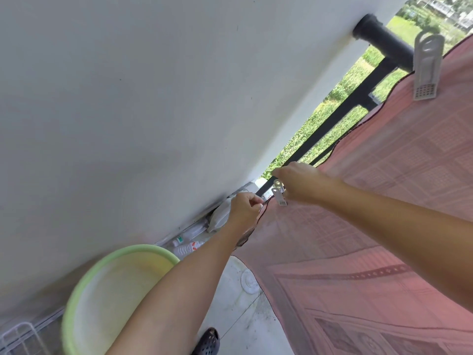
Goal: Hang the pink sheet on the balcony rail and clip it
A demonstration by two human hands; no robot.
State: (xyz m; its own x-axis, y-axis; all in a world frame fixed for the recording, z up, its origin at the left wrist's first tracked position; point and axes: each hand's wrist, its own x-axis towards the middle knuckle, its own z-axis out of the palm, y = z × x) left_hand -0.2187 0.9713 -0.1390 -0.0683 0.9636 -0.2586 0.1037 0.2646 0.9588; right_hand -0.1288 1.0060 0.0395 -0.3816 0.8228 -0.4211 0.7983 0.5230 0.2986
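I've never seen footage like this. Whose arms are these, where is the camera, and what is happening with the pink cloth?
There is no machine here. A person wears one wide-angle camera on the head, so you look down along their own arms, and the view is tilted. The pink sheet hangs over the black balcony rail, and a large white clip already grips it there. The left hand pinches the sheet's dark edge. The right hand holds a small white clip at that edge. A green basin and some bottles are on the floor.
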